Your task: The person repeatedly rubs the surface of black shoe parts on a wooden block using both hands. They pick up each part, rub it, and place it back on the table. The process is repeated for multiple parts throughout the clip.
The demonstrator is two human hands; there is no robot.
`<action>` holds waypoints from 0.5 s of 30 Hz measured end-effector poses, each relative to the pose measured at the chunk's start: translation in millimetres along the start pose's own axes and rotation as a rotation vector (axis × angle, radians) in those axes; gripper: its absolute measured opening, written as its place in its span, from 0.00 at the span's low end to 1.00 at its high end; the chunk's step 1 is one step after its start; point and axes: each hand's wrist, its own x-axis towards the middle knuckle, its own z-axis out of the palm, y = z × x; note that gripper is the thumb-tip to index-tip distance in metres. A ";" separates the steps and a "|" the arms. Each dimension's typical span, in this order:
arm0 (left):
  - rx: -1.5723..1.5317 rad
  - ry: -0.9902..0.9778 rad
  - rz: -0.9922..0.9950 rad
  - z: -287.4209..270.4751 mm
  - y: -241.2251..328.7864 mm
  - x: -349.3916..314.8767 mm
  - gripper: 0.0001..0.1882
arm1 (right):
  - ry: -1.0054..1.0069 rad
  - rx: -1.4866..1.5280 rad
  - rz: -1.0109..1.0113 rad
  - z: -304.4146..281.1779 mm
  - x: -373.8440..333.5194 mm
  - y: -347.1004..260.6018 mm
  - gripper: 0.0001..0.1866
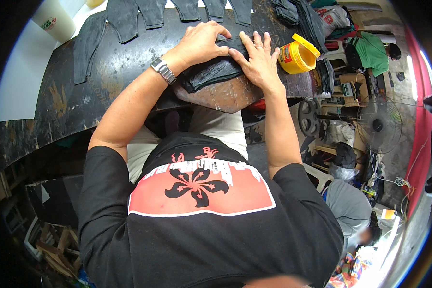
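Note:
A stack of black, thin, flat pieces (211, 74), perhaps leather or cloth, lies on a brown board (221, 96) at the near edge of the table. Bent over the stack's far part is my left hand (200, 44), its thumb and index finger apart with dark material showing between them. My right hand (259, 60) rests on the stack's right end, its fingers spread. Both thumbs nearly meet above the stack. Right of my right hand, a yellow plastic tub (295, 56) stands with its yellow lid (306, 45) tipped up at the rim.
Several black shaped pieces (122, 21) lie in a row along the dark table's (57, 103) far side. A white container (54, 21) stands far left. More black pieces (302, 21) are piled beyond the tub. At right are a standing fan (377, 125) and two other people (372, 53).

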 end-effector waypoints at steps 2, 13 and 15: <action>-0.033 -0.004 0.003 -1.0 -0.2 1.1 0.20 | -0.035 0.090 -0.046 -2.7 3.4 6.0 0.39; 0.042 0.039 0.181 -14.2 23.6 -3.0 0.16 | 0.629 0.966 0.061 1.4 -32.9 5.0 0.37; -0.038 0.040 0.235 -15.8 31.1 -2.9 0.15 | 0.631 1.053 0.073 1.8 -36.7 3.3 0.37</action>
